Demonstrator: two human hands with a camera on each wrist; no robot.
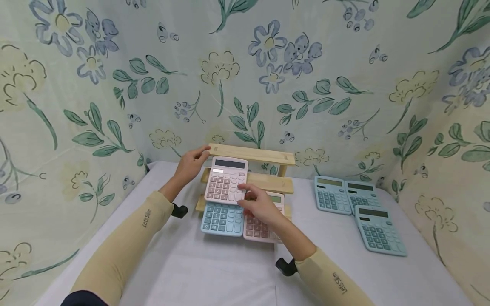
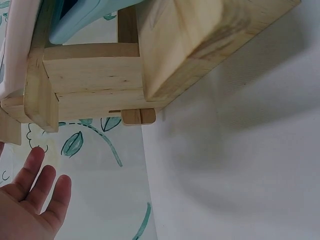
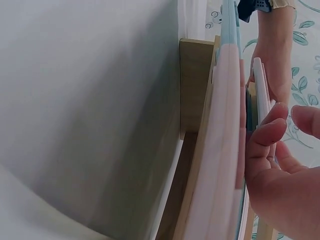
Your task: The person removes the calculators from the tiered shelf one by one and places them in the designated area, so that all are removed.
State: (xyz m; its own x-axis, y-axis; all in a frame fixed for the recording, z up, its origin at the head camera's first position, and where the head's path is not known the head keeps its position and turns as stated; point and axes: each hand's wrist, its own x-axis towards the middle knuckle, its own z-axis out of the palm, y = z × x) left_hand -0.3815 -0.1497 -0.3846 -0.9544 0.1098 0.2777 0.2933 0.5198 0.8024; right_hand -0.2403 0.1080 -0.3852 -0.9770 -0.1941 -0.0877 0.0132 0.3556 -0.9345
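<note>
A tiered wooden rack (image 1: 268, 182) holds several calculators. On its middle tier leans an upper pink calculator (image 1: 222, 180), with a blue calculator (image 1: 222, 219) and a lower pink calculator (image 1: 256, 229) side by side below. My left hand (image 1: 190, 167) reaches the left end of the top slat, its fingertips at the wood; in the left wrist view, several fingers (image 2: 52, 187) are extended. My right hand (image 1: 260, 204) is at the upper pink calculator's right edge, covering part of the lower pink one. Thumb and bent fingers (image 3: 267, 137) stand apart in the right wrist view.
Three more blue calculators lie on the white-covered table at the right: one at left (image 1: 332, 195), one behind (image 1: 361, 193) and one nearer (image 1: 379, 229), close together. A floral curtain (image 1: 252, 76) hangs behind the table and along both sides.
</note>
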